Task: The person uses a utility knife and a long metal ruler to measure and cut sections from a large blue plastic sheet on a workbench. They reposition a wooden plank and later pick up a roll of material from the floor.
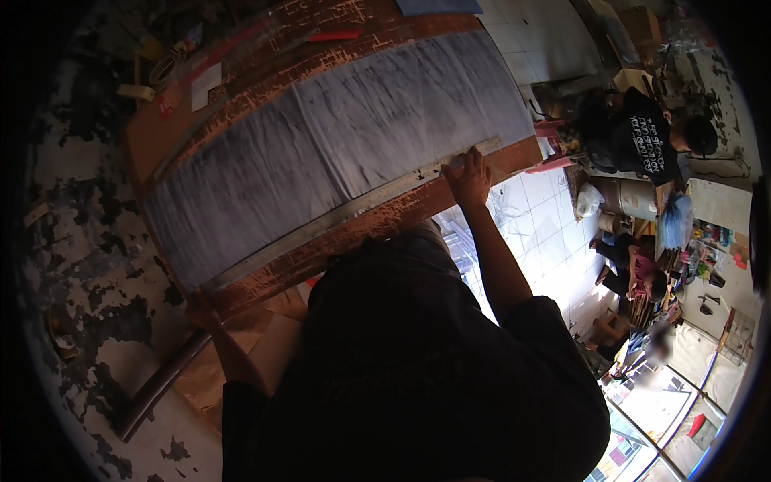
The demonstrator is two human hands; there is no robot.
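Note:
A long sheet of grey-blue streaked material [377,104] lies across a worn reddish-brown table, with a crease or seam crossing its middle. Along its near edge runs a long, flat straightedge [321,218]. My right hand [470,180] rests on the straightedge towards its right end, thumb and fingers apart and pressing down. At the table's near left corner, by the straightedge's other end, is my left hand [204,312]. It is in shadow, and its fingers are too dark to make out.
A red-handled tool [335,35] and a white card [206,87] lie towards the table's far side. Below the left corner are a dark roll [165,386] and brown paper [269,345]. One person in black [638,132] and another in dark red [642,269] are at the right.

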